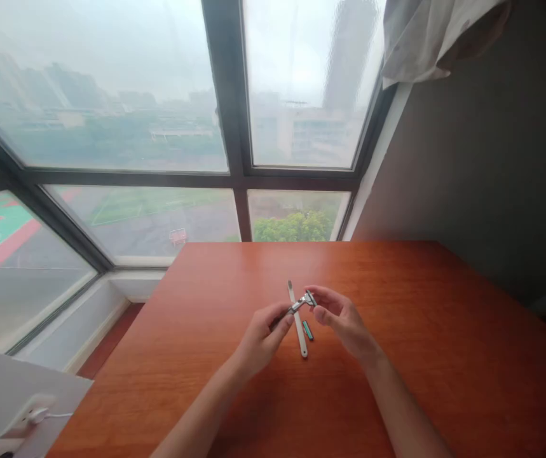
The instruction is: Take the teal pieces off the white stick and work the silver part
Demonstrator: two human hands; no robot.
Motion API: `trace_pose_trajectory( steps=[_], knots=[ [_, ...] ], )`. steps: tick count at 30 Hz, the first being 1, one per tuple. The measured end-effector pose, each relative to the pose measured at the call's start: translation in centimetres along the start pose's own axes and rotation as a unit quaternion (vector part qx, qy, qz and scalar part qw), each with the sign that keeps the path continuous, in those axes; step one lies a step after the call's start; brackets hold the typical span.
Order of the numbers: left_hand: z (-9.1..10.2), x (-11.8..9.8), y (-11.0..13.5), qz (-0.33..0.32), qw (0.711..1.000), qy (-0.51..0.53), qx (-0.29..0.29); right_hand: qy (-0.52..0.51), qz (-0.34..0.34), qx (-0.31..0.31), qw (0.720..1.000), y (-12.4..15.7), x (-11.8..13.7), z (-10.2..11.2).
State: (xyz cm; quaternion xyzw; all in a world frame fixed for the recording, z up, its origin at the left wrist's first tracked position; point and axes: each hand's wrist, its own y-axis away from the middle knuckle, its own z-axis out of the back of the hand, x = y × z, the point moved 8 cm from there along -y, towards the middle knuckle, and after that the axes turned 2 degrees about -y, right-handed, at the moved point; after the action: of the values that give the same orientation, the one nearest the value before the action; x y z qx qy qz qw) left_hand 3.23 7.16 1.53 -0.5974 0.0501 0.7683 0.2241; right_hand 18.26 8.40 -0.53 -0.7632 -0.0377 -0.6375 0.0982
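Razor: a slim razor with a shiny silver metal neck, a darker handle and a crosswise head, held above the table, tilted with its head up and to the right.
Left hand: the bare left hand has its grip clamped on the razor's handle, thumb on the near side.
Right hand: the bare right hand has thumb and fingertips around the razor's head; I cannot tell whether this grip is pressed tight on it.
Toothbrush: a long, whitish toothbrush lying below the razor, bristle end towards the window.
Teal piece: a small, narrow teal-and-dark piece just to the right of the toothbrush's handle.
Table: a glossy reddish-brown wood-grain table beneath both.
Window: large panes in a dark grey frame beyond the table.
Cloth: pale, creased fabric hanging at upper right.
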Motion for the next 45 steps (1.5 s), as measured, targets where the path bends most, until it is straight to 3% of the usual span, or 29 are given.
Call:
trace_pose_trajectory(
  steps=[10, 14, 17, 21, 24, 33, 45],
  knots=[
    [0.7, -0.9, 0.3, -0.033, 0.996, -0.017, -0.077, 0.014, 0.005, -0.032, 0.999, -0.1, -0.1, 0.2],
    [0.7, -1.2, 0.2, -0.039, 0.997, 0.01, -0.072, 0.016, 0.013, -0.017, 1.0, 0.0, 0.0, 0.1],
    [0.7, 0.2, -0.1, 0.021, 0.996, 0.072, -0.057, 0.009, 0.013, 0.006, 1.0, 0.0, 0.2, -0.4],
    [-0.8, 2.6, -0.2, 0.153, 0.975, 0.157, 0.045, 0.0, 0.001, 0.047, 0.999, 0.1, 0.2, -1.5],
    [-1.4, 3.3, 0.0, 0.204, 0.958, 0.184, 0.077, -0.004, -0.009, 0.065, 0.998, 0.2, 0.1, -2.0],
    [-2.5, 3.9, 0.7, 0.248, 0.92, 0.292, 0.087, 0.0, -0.012, 0.069, 0.998, 0.1, 0.0, -2.1],
    [-2.4, 4.0, 0.6, 0.243, 0.922, 0.291, 0.085, 0.0, -0.014, 0.07, 0.997, 0.2, -0.1, -2.0]
  ],
)
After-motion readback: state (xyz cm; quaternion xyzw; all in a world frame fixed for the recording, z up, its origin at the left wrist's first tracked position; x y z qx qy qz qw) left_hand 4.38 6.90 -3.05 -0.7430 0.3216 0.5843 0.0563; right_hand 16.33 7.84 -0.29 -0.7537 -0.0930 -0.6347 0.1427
